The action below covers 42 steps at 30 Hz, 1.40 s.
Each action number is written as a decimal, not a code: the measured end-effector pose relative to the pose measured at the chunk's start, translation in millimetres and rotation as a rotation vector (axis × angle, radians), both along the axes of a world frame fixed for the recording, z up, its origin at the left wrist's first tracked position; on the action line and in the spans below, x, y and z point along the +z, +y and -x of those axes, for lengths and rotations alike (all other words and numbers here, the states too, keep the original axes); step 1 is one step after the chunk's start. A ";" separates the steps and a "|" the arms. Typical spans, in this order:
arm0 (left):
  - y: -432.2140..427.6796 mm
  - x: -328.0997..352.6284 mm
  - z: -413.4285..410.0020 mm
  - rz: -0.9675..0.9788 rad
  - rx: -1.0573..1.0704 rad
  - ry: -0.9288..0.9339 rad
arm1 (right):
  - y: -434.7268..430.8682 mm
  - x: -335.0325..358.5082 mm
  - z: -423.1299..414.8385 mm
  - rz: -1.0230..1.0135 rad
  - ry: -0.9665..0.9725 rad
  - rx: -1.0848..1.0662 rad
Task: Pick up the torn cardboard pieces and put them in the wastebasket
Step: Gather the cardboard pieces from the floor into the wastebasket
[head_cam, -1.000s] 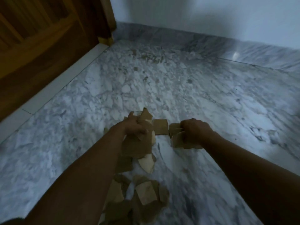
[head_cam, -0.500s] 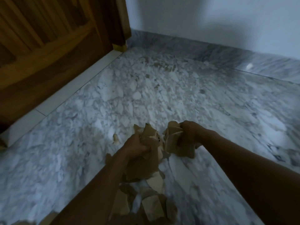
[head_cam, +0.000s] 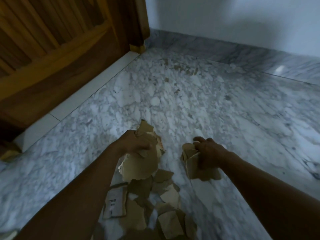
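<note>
Grey-white marble floor fills most of the view, and a brown slatted wooden door runs along its left edge to the far corner. No wastebasket is in view.

A loose heap of torn brown cardboard pieces lies on the open floor, well apart from the door-side edge and from the far skirting. It includes a flat piece with a pale printed label.

The left-hand wad of brown cardboard scraps is the bigger load. Left hand: fingers curled tight over the wad, with ragged ends hanging below.

The right-hand sheaf of folded brown cardboard is smaller. Right hand: clenched round the sheaf.

Change noted: half a second ago the two loads nearly touched. Now the hands are well apart, with bare marble between them. The flat scrap that lay between them a second ago is gone from the floor.

Our reading: both hands are full, so gathering is done for this load. Carrying to the basket comes next, and at least one more trip is needed for the heap.
</note>
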<state>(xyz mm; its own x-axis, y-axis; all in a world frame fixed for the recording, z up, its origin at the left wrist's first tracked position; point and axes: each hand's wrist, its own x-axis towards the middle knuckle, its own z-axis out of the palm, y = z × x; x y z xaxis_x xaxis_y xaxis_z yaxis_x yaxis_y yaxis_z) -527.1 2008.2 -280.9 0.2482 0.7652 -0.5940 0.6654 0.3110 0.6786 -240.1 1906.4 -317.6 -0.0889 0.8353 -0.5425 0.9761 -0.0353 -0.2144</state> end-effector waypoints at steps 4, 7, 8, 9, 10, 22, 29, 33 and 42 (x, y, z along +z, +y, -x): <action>11.4 -3.2 -32.7 0.003 -0.064 0.108 | 0.5 0.5 3.9 -0.013 0.022 0.007; 8.2 -18.8 -53.4 0.008 -0.116 0.201 | 3.2 -0.9 4.0 -0.008 0.002 0.025; 5.8 -25.2 -58.1 -0.002 -0.105 0.219 | 3.9 -1.7 4.3 -0.002 -0.008 0.038; 3.0 -29.9 -62.2 -0.025 -0.087 0.238 | 5.1 -2.6 4.3 0.004 -0.020 0.052; 1.7 -34.6 -64.8 -0.052 -0.077 0.259 | 6.0 -3.5 4.3 0.009 -0.028 0.062; -11.3 -43.1 -67.0 -0.108 0.010 0.221 | -8.1 -6.2 6.4 -0.080 -0.037 0.025; -33.0 -31.6 -60.9 -0.124 0.197 -0.002 | -54.2 -4.3 4.2 -0.252 0.104 -0.285; -46.0 -0.2 -72.2 -0.124 0.262 -0.170 | -87.8 1.9 -20.3 -0.163 0.310 -0.651; -72.3 96.7 -196.0 -0.161 0.252 -0.444 | -111.1 132.0 -118.2 -0.249 1.062 -1.064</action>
<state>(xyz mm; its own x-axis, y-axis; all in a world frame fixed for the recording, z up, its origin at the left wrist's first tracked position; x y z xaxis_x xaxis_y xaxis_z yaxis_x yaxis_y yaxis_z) -331.1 1935.9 -184.3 0.2462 0.9061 -0.3439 0.2216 0.2928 0.9301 -121.9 1795.3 -185.5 0.3476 0.8187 -0.4572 -0.0838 -0.4585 -0.8847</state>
